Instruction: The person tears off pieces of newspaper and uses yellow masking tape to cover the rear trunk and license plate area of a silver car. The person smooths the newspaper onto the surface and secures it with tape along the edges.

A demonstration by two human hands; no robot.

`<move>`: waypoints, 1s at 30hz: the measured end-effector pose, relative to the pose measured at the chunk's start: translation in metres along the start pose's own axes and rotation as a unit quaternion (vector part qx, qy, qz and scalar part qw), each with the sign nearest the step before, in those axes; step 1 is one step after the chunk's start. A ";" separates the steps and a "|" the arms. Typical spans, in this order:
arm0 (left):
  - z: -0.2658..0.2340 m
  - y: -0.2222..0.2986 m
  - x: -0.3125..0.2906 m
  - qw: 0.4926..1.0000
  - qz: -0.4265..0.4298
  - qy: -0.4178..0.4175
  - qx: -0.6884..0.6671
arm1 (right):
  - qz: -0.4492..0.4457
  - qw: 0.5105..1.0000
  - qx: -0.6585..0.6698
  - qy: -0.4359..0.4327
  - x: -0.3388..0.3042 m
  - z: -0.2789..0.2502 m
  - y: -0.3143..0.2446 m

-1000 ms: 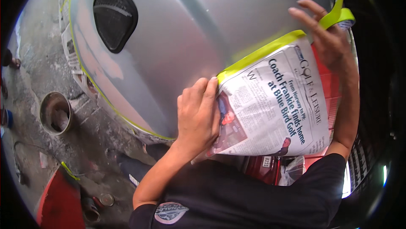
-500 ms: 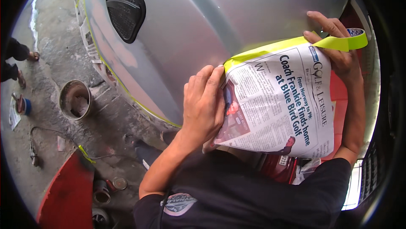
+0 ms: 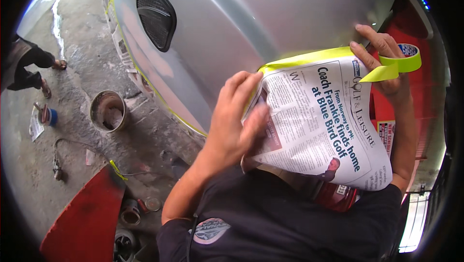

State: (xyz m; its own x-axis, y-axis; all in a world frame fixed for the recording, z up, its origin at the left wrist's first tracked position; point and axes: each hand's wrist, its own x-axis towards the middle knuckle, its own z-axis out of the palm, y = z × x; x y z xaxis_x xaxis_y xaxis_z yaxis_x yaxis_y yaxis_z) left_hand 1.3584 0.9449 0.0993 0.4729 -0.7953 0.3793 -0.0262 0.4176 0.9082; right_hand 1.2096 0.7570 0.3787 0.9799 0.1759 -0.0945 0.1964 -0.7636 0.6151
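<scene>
A newspaper sheet [image 3: 309,117] hangs over the lower edge of a silver car panel [image 3: 290,10], with a strip of yellow masking tape [image 3: 309,59] along its top edge. At the sheet's left edge is my left hand [image 3: 234,117], fingertips by the tape's left end. Its thumb is blurred and crosses the paper's front, with the edge between thumb and fingers. My right hand [image 3: 384,54], at the upper right corner, keeps a roll of yellow tape [image 3: 412,61] against it. Index and middle fingers stretch toward the panel; a loose tape end hangs below.
Black mesh vent [image 3: 157,15] sits in the panel, whose left border carries tape and paper. On the concrete floor stand a bucket [image 3: 108,112], a blue container [image 3: 50,117], a red panel [image 3: 87,218] and open cans [image 3: 130,211]. Another person [image 3: 29,64] is at far left.
My left thumb has swung over the front of the paper, and its left edge has folded inward. The loose tape end by my right hand has dropped lower. The view has shifted slightly.
</scene>
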 end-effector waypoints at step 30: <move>0.026 0.021 -0.058 0.982 0.158 0.011 -0.106 | 0.002 0.995 0.061 0.075 0.007 0.004 -0.002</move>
State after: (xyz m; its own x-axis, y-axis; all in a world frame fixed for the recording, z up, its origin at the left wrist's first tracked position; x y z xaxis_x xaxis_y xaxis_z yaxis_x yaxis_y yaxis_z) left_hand 1.3075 0.9885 0.1006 0.4900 -0.6021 0.6303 0.0081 0.7262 0.6874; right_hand 1.2164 0.7572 0.3731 0.9661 0.2563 0.0307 0.2044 -0.8324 0.5152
